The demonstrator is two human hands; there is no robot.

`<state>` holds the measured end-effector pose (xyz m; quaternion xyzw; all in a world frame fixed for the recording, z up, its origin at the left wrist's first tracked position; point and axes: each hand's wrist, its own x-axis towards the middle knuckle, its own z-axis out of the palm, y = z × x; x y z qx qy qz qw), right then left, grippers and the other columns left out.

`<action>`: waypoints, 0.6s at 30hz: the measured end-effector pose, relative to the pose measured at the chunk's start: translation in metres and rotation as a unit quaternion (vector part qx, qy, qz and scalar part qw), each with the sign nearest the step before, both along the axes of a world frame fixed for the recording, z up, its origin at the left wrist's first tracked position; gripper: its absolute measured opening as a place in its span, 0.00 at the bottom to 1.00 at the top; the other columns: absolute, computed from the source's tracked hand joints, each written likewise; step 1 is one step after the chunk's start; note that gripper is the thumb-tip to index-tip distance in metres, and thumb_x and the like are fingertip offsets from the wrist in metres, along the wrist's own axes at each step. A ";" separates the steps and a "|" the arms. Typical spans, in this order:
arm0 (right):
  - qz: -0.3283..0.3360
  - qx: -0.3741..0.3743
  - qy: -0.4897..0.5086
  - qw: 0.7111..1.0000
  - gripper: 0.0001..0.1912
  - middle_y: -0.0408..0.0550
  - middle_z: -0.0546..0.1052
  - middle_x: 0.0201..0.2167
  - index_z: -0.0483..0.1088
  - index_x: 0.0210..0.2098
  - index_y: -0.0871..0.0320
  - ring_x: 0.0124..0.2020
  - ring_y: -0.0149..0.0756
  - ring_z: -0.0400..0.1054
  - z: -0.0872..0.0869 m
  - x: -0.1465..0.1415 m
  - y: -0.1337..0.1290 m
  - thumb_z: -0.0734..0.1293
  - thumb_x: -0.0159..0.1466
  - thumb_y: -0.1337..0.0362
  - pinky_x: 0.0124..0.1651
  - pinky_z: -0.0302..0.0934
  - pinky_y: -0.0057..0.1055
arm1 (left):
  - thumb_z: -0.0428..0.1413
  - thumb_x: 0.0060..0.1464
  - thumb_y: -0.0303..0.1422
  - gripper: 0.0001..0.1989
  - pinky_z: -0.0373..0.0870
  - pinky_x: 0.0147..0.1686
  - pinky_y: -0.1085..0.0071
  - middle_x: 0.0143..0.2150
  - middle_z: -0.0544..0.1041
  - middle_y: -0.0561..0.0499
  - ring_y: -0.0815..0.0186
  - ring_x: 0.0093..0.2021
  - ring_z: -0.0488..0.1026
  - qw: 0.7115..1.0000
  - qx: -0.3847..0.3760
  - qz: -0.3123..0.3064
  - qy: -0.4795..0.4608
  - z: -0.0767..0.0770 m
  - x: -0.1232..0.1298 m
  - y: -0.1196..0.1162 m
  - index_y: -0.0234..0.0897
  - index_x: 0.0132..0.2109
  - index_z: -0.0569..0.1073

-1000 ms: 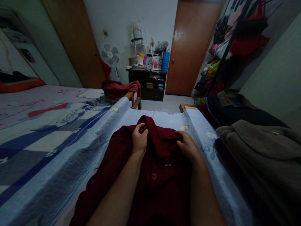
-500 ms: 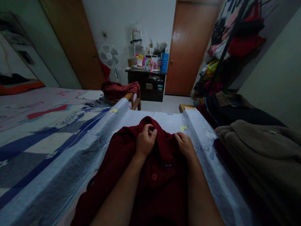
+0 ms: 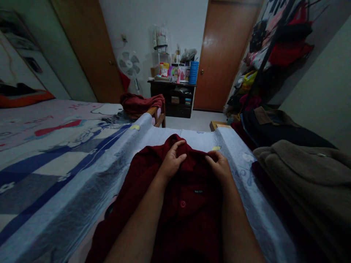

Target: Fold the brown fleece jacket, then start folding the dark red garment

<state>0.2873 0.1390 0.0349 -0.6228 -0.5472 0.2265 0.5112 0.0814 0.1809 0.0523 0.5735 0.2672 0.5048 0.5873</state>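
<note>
- Broadly, a light-blue sheet [image 3: 194,135] spans the middle.
- Maroon shirt [image 3: 192,219] lies front up on it, near middle, collar [image 3: 189,163] at the far end.
- Greyish-brown folded garment [image 3: 307,164] lies at near right.
- Left hand [image 3: 172,160] touches the collar, thumb and forefinger apart (whether it grips, I cannot tell).
- Right hand [image 3: 221,166] pinches the shirt's far right shoulder edge.
- Dark label [image 3: 198,191], right of a red button [image 3: 183,204].

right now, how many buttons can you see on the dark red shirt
1: a round button on the front of the shirt, below and left of the small label in the picture. Others may be hidden or lost in the dark.
</note>
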 end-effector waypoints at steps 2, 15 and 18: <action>0.019 -0.012 -0.003 1.000 0.18 0.47 0.77 0.37 0.70 0.41 0.55 0.40 0.41 0.70 0.001 0.001 -0.002 0.69 0.55 0.53 0.43 0.63 0.35 | 0.56 0.51 0.28 0.23 0.66 0.57 0.60 0.55 0.73 0.46 0.60 0.55 0.71 0.996 0.020 0.081 -0.025 -0.001 -0.001 0.005 0.39 0.56 0.68; 0.094 -0.095 -0.007 0.991 0.09 0.41 0.74 0.28 0.72 0.34 0.56 0.31 0.35 0.66 0.005 -0.001 -0.006 0.63 0.56 0.60 0.35 0.59 0.29 | 0.52 0.54 0.27 0.14 0.62 0.60 0.59 0.49 0.76 0.48 0.61 0.53 0.72 0.946 0.099 0.298 0.077 -0.016 -0.014 0.020 0.39 0.48 0.74; 0.080 -0.088 0.015 0.993 0.10 0.41 0.72 0.27 0.72 0.32 0.56 0.29 0.34 0.64 0.008 -0.002 -0.006 0.63 0.58 0.57 0.33 0.58 0.29 | 0.53 0.53 0.26 0.14 0.63 0.59 0.58 0.49 0.76 0.48 0.60 0.53 0.72 0.945 0.100 0.300 0.086 -0.014 -0.013 0.019 0.39 0.48 0.73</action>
